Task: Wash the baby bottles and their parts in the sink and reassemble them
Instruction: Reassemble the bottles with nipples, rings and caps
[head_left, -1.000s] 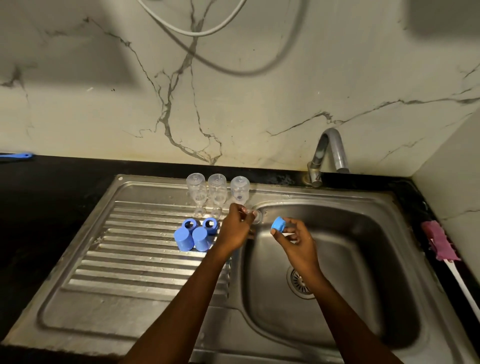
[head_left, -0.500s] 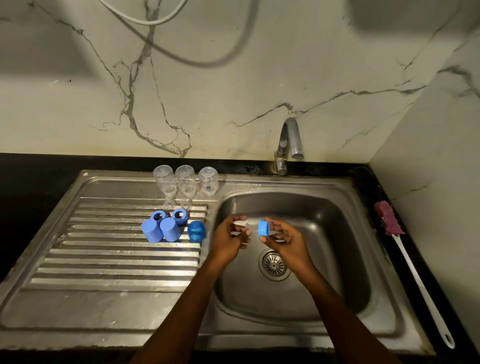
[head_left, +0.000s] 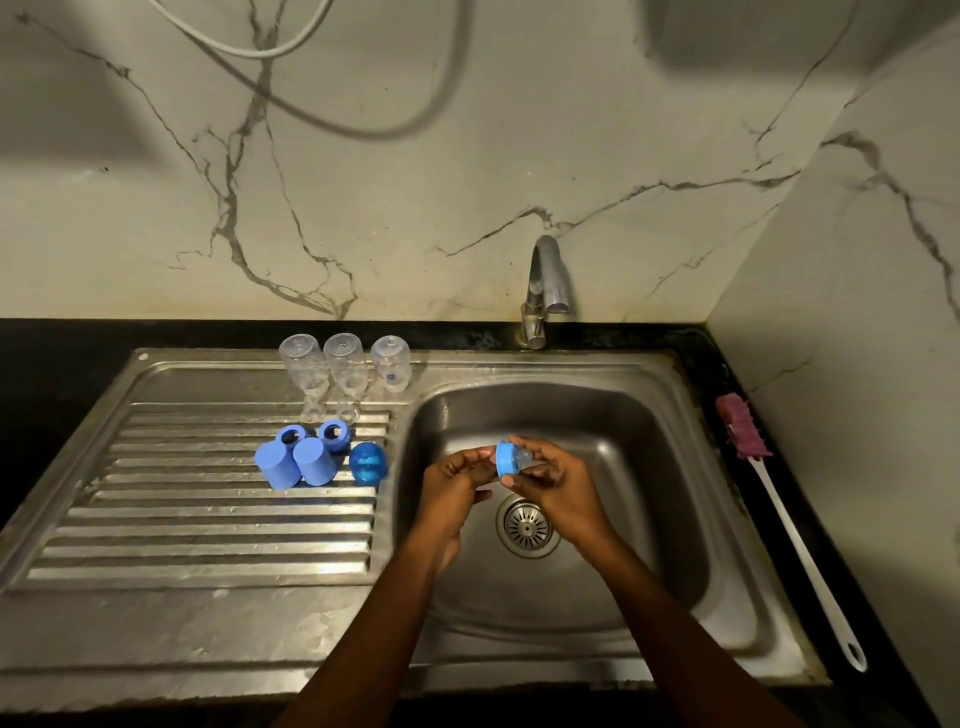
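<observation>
Both hands meet over the basin of a stainless steel sink (head_left: 655, 470), just above its round drain strainer (head_left: 527, 526). My view shows the right hand (head_left: 557, 475) pinching a small blue plastic screw ring (head_left: 504, 459) between thumb and fingers, with a clear silicone teat (head_left: 523, 457) poking out of the ring toward the palm. The left hand (head_left: 453, 482) has its fingers curled up to the ring's left face; I cannot tell whether it grips the ring or only touches it. On the ribbed steel draining board (head_left: 208, 519) to the left, three clear plastic baby bottles (head_left: 343, 359) stand upside down in a row at the back edge. Just in front of them sit two more blue screw rings (head_left: 292, 435), two solid blue plastic caps (head_left: 278, 466) and, beside those, one translucent blue domed cap (head_left: 368, 463). A chrome tap (head_left: 545, 280) rises behind the basin. On the black desk (head_left: 52, 374) to the right of the sink lies a pink-headed bottle brush with a long white handle (head_left: 789, 525).
</observation>
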